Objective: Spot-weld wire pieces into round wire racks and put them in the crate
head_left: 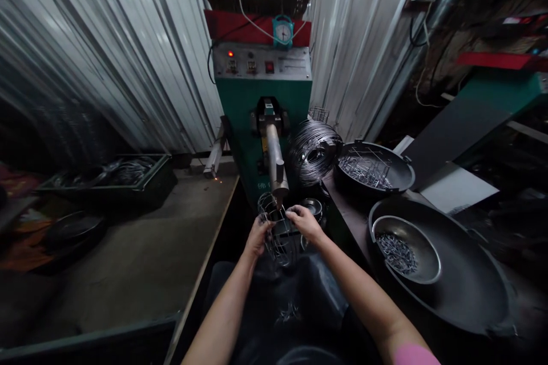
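A rounded wire cage (280,245) sits under the tip of the spot welder's arm (276,162), in front of the green machine (240,108). My left hand (257,235) is closed on the cage's left side. On the other side, my right hand (305,222) pinches a short thin metal wire (282,213) close to the electrode tip. Its far end meets the cage near the tip, where I cannot make out the contact. Several small bent wires (289,312) lie on the dark apron (317,291) over my lap.
A wire coil (314,154) stands right of the machine. Farther right are a black pan (402,168) with wire parts and a large pan (466,285) holding a steel bowl (434,256) of small metal pieces. A green crate (165,174) of wire lies on the left floor; sparks glow nearby.
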Demonstrator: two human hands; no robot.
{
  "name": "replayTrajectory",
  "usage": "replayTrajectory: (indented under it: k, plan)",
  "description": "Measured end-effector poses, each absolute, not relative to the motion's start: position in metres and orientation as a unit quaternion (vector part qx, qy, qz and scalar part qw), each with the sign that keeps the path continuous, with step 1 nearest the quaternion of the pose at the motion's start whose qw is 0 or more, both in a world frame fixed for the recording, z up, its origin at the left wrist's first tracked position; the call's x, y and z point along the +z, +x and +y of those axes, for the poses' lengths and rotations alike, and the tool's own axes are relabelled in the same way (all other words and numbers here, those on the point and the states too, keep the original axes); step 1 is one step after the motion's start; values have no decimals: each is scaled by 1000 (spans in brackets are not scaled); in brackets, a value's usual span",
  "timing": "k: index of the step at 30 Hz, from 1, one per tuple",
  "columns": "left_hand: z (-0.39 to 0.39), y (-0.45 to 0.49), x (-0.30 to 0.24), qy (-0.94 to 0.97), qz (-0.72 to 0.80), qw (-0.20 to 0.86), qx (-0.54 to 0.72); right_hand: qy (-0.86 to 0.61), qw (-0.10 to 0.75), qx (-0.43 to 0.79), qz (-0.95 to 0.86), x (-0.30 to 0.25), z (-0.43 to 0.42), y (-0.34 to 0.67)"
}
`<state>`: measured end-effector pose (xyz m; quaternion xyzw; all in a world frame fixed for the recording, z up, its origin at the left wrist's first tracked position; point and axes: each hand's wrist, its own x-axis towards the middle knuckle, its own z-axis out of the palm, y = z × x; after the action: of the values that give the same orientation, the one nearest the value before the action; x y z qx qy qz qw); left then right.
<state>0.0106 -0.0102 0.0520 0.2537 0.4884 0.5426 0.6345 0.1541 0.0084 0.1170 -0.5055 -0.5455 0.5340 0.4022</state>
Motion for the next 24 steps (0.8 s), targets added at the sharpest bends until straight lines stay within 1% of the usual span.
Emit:
replayTrajectory:
  k: [3,7,12,18,22,24]
  plan:
    - [-11,14,47,225,480,652,542,-510,388,548,-538,117,2,160]
    - [-13,17,44,218,480,636,564,-507,348,586,-528,109,-17,172]
    - [-10,16,49,202,489,634,563,-498,380,568,-534,104,-17,172]
    - [-6,13,49,237,465,636,568,-498,372,594,-511,101,-20,175]
    - [-2,12,47,217,493,634,555,-491,397,573,-523,99,-17,171]
    - [-1,13,47,206,494,639,553,-496,396,565,-527,99,-12,167]
